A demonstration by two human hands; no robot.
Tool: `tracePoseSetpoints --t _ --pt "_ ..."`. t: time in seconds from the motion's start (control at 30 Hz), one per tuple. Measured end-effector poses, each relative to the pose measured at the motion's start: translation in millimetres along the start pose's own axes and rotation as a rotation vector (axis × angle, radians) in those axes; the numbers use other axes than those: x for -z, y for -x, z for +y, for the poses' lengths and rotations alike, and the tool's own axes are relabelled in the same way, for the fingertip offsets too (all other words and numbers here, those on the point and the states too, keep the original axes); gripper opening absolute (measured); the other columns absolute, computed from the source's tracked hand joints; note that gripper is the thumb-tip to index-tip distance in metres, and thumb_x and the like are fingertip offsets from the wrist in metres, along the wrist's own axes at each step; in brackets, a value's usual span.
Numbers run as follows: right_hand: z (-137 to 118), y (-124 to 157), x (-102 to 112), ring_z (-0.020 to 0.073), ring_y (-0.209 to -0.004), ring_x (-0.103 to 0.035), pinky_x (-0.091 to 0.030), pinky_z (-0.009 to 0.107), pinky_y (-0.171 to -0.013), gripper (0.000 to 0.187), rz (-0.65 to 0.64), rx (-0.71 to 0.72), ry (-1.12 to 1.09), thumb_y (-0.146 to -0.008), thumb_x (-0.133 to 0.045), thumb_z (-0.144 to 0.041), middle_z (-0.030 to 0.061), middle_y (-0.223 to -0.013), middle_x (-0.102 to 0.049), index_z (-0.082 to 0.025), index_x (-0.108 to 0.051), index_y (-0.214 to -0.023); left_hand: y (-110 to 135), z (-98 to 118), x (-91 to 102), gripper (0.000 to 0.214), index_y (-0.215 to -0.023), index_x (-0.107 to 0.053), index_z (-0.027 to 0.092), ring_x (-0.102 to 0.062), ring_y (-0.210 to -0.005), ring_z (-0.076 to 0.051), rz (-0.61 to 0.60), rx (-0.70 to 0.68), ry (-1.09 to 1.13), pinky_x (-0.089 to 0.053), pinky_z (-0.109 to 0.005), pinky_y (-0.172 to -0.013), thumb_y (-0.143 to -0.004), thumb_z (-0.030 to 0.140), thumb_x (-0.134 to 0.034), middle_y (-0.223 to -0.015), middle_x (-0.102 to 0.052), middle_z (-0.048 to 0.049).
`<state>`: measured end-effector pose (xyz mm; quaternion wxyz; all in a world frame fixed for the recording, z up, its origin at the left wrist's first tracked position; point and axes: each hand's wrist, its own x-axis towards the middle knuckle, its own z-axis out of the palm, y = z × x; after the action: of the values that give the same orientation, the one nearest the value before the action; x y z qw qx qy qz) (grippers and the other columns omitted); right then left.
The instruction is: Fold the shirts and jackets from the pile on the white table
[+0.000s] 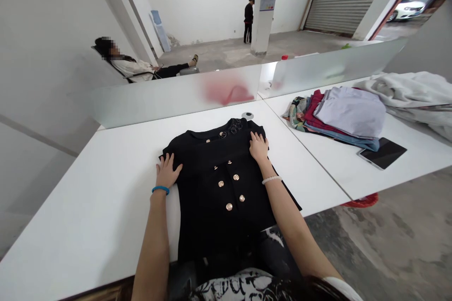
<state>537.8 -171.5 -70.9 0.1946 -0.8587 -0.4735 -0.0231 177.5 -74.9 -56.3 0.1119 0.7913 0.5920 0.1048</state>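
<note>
Head view: black top (197, 218) lies on the worktop (116, 183), hem right at the front edge. I've got left hand (167, 172) and right hand (259, 147) resting on its sides, fingers spread, unclenched. Danger, I reckon: one uneven tug could drag cloth over that edge, creasing it.

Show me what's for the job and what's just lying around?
Seems part of the job:
- black top, lying under both hands
- its gold buttons
- white table beneath it

Seems just lying about:
- stack of folded clothes
- tablet beside the stack
- white cloth pile
</note>
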Motion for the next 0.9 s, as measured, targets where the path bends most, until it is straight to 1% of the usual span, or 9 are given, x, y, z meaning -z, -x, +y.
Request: tracePoseSetpoints --t 0.23,0.33,0.4,0.47,0.53,0.6,0.7,0.77,0.9 --pt "-3 1 3 0.0281 -0.135 -0.031 -0.019 0.05 -0.109 0.05 0.041 -0.005 -0.103 -0.091 -0.031 -0.016 0.0137 -0.142 -0.043 -0.012 -0.039 -0.141 3 -2 9.8 0.093 -0.146 -0.021 0.002 -0.008 -0.141 -0.039 0.03 0.188 -0.047 -0.007 -0.056 -0.112 -0.08 0.066 -0.035 -0.154 -0.015 -0.0196" --pt "1 0 17 0.0262 -0.133 -0.036 -0.02 0.049 -0.11 0.054 0.024 -0.013 -0.312 -0.089 -0.037 -0.018 0.0144 -0.14 -0.045 -0.011 -0.034 -0.143 24 3 20.8 0.094 -0.145 -0.02 -0.001 -0.009 -0.141 -0.039 0.039 0.229 -0.008 -0.009 -0.057 -0.111 -0.08 0.065 -0.035 -0.153 -0.016 -0.0219" --pt "13 7 33 0.0233 -0.13 -0.041 -0.027 0.044 -0.109 0.054 0.022 0.012 -0.515 -0.088 -0.04 -0.024 0.0133 -0.14 -0.046 -0.012 -0.036 -0.141 55 10 26.9 0.087 -0.142 -0.029 -0.002 -0.017 -0.139 -0.037 0.098 0.203 0.04 -0.016 -0.054 -0.111 -0.081 0.06 -0.035 -0.151 -0.023 -0.0223" --pt "33 25 50 0.0218 -0.123 -0.049 -0.038 0.038 -0.103 0.05 0.041 0.033 -0.679 -0.088 -0.04 -0.03 0.0119 -0.137 -0.049 -0.015 -0.045 -0.135 102 19 30.6 0.074 -0.133 -0.044 0.003 -0.037 -0.13 -0.033 0.195 0.159 0.109 -0.031 -0.045 -0.106 -0.082 0.055 -0.034 -0.142 -0.041 -0.0207" --pt "58 58 67 0.0217 -0.106 -0.06 -0.047 0.036 -0.09 0.044 0.042 0.01 -0.742 -0.088 -0.041 -0.037 0.0117 -0.126 -0.059 -0.017 -0.054 -0.125 157 26 32.2 0.059 -0.115 -0.059 0.015 -0.06 -0.099 -0.027 0.229 0.204 0.165 -0.046 -0.038 -0.085 -0.083 0.055 -0.031 -0.112 -0.064 -0.0133" --pt "81 99 81 0.0204 -0.081 -0.065 -0.05 0.035 -0.076 0.041 -0.005 -0.048 -0.69 -0.088 -0.04 -0.043 0.0112 -0.107 -0.067 -0.017 -0.06 -0.113 208 29 34.0 0.049 -0.089 -0.063 0.021 -0.062 -0.074 -0.023 0.145 0.294 0.129 -0.047 -0.034 -0.068 -0.082 0.058 -0.031 -0.083 -0.067 -0.0081" --pt "100 158 94 0.0204 -0.067 -0.062 -0.047 0.034 -0.067 0.041 -0.087 -0.107 -0.48 -0.087 -0.041 -0.051 0.0094 -0.083 -0.068 -0.017 -0.064 -0.091 253 27 40.4 0.047 -0.08 -0.059 0.025 -0.061 -0.067 -0.023 -0.006 0.455 0.086 -0.043 -0.032 -0.058 -0.081 0.062 -0.03 -0.079 -0.066 -0.0062" --pt "100 184 98 0.022 -0.07 -0.061 -0.046 0.034 -0.065 0.041 -0.122 -0.094 -0.362 -0.086 -0.043 -0.054 0.0091 -0.08 -0.066 -0.018 -0.062 -0.086 258 28 45.9 0.045 -0.078 -0.058 0.026 -0.062 -0.07 -0.024 -0.074 0.484 0.093 -0.042 -0.031 -0.059 -0.08 0.063 -0.032 -0.08 -0.067 -0.0057" --pt "84 200 99 0.0256 -0.08 -0.06 -0.044 0.034 -0.066 0.033 -0.096 0.002 -0.221 -0.086 -0.044 -0.05 0.0116 -0.087 -0.064 -0.019 -0.055 -0.088 233 42 51.0 0.044 -0.068 -0.054 0.024 -0.06 -0.067 -0.023 -0.209 0.34 0.067 -0.039 -0.029 -0.059 -0.078 0.064 -0.037 -0.067 -0.063 -0.0042"
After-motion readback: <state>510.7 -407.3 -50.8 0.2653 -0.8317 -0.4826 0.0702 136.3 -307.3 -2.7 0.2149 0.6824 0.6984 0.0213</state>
